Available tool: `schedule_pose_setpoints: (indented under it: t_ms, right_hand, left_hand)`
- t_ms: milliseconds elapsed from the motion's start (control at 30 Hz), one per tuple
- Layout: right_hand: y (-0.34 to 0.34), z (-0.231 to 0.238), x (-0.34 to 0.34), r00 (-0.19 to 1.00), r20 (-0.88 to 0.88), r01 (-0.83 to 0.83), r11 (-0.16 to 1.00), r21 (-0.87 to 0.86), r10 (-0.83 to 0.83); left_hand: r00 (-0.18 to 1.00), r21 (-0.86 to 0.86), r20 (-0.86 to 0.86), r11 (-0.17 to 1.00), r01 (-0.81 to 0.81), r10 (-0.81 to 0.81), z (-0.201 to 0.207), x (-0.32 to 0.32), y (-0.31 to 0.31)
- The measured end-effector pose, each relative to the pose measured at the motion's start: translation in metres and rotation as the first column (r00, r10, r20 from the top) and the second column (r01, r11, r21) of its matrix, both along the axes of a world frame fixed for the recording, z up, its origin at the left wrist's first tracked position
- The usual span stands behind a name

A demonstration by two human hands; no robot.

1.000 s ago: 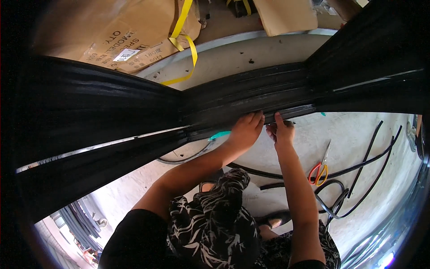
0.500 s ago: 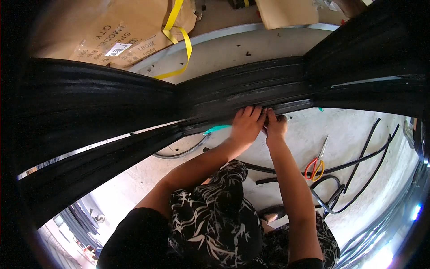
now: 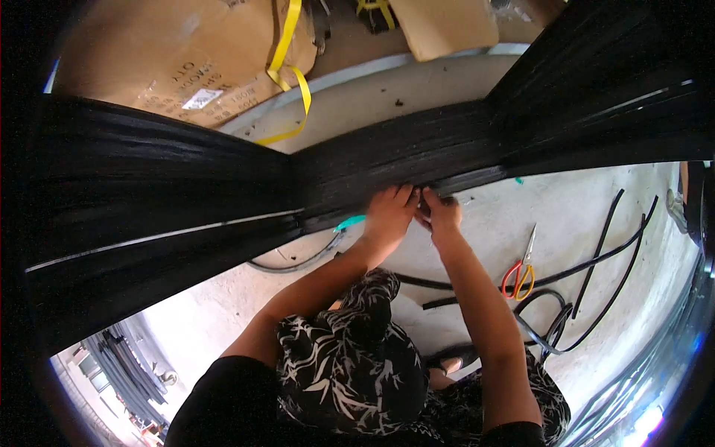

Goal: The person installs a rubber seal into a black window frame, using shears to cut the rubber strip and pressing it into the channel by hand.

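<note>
Right, both hands are up at the lower edge of the long black bundle (image 3: 387, 160) spanning the floor. The left hand (image 3: 389, 212) curls its fingers over that edge; the right hand (image 3: 441, 211) pinches it just beside. Red-handled scissors (image 3: 523, 268) lie nearby among loose black strips (image 3: 596, 257).

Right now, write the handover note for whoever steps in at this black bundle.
Left hand: gripping the lower edge of the long black bundle, fingers curled onto it.
Right hand: pinching at the same edge, right beside the left.
Nearby: teal tie under the bundle to the left; scissors and loose black strips on the concrete floor.
Done: cannot tell.
Left: whatever the fingers are fastening looks unfinished.
</note>
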State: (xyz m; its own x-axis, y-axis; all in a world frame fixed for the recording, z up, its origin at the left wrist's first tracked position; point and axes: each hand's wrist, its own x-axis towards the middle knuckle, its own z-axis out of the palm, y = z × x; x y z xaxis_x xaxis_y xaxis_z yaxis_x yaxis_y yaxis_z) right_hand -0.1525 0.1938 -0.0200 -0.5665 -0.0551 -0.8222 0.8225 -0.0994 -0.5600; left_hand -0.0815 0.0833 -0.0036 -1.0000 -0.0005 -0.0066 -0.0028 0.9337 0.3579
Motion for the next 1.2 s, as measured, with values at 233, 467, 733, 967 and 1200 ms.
schedule_pose_setpoints:
  t_ms: [233, 467, 733, 967, 1200]
  right_hand:
    - [-0.014, 0.000, 0.012, 1.000, 0.028, -0.005, 0.999, 0.050, 0.003]
    - [-0.025, 0.010, 0.023, 0.994, 0.065, -0.091, 0.996, -0.020, 0.092]
    - [-0.001, -0.020, 0.008, 0.990, 0.079, -0.112, 0.994, -0.013, 0.113]
    - [0.056, -0.001, -0.048, 0.995, -0.082, 0.072, 0.981, 0.182, -0.058]
    - [0.049, -0.006, -0.056, 0.985, -0.110, 0.154, 0.964, 0.214, -0.133]
  left_hand:
    - [0.995, 0.033, 0.077, 0.997, -0.066, 0.063, 0.001, 0.021, -0.015]
    - [0.998, 0.024, -0.012, 0.998, -0.060, 0.060, 0.006, 0.024, -0.018]
    - [0.994, 0.074, 0.016, 0.992, -0.106, 0.105, 0.007, 0.009, -0.007]
    - [0.994, 0.089, -0.087, 0.994, 0.071, -0.063, 0.001, -0.058, 0.039]
    - [0.982, -0.110, -0.146, 0.988, 0.104, -0.120, -0.013, -0.059, 0.047]
